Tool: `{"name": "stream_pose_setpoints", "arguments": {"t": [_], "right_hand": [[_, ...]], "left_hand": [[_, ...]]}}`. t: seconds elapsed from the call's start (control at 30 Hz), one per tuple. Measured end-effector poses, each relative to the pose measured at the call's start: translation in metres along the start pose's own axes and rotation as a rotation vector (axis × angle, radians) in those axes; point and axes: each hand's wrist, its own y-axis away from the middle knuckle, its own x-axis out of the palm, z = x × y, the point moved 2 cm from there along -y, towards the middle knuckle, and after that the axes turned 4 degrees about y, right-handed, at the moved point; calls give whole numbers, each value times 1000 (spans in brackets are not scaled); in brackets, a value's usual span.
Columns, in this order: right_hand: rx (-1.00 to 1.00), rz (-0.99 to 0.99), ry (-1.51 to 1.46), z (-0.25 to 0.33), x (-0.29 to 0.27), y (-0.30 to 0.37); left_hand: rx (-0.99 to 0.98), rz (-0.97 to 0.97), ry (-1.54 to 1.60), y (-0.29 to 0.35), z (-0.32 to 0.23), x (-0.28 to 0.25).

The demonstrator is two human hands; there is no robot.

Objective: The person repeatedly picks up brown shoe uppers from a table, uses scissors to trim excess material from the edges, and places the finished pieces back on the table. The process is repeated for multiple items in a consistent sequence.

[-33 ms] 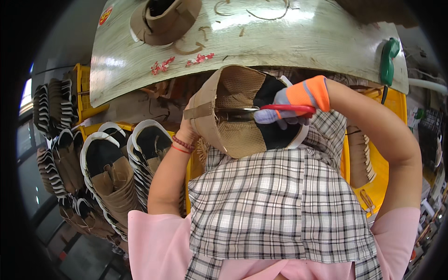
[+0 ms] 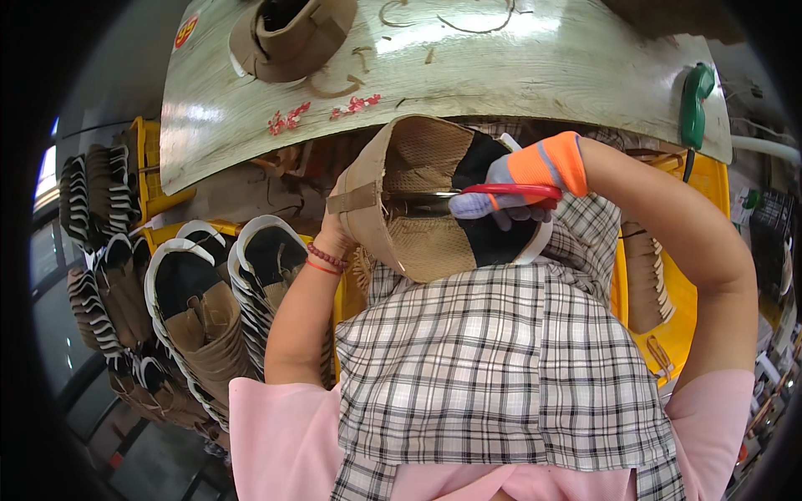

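A tan and black shoe upper (image 2: 426, 238) with a white edge is held opened out above my lap, its mesh lining facing up. My left hand (image 2: 334, 234), bare with bead and cord bracelets at the wrist, grips its left side from outside; most of those fingers are hidden behind the fabric. In an orange and grey glove, my right hand (image 2: 506, 200) is closed round scissors (image 2: 539, 192) with red handles. Their metal blades point left inside the upper, toward the strap side. I cannot make out whether the tips touch the lining.
The worktable (image 2: 535, 88) ahead carries another tan upper (image 2: 292, 37), trimmed strips, red scraps and a green-handled tool (image 2: 696, 108) at its right edge. Stacked uppers (image 2: 205, 321) stand at my left. A yellow crate (image 2: 687, 309) with more uppers is at my right.
My right hand and the scissors have shifted very slightly left within the upper. My left hand keeps its hold, and the upper has barely moved.
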Motion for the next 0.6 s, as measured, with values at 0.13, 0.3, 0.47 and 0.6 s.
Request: {"name": "stream_pose_setpoints", "arguments": {"t": [0.13,0.3,0.47,0.6], "right_hand": [[66,-24,-151,8,0,-3],[96,-45,-77,14,2,-6],[42,-130,-16,17,7,-5],[71,-304,80,28,24,-1]], "left_hand": [[-74,-21,187,-1,5,-8],[-152,-13,350,-4,13,-19],[-261,-88,610,-6,16,-22],[-313,-95,757,-6,17,-24]]}}
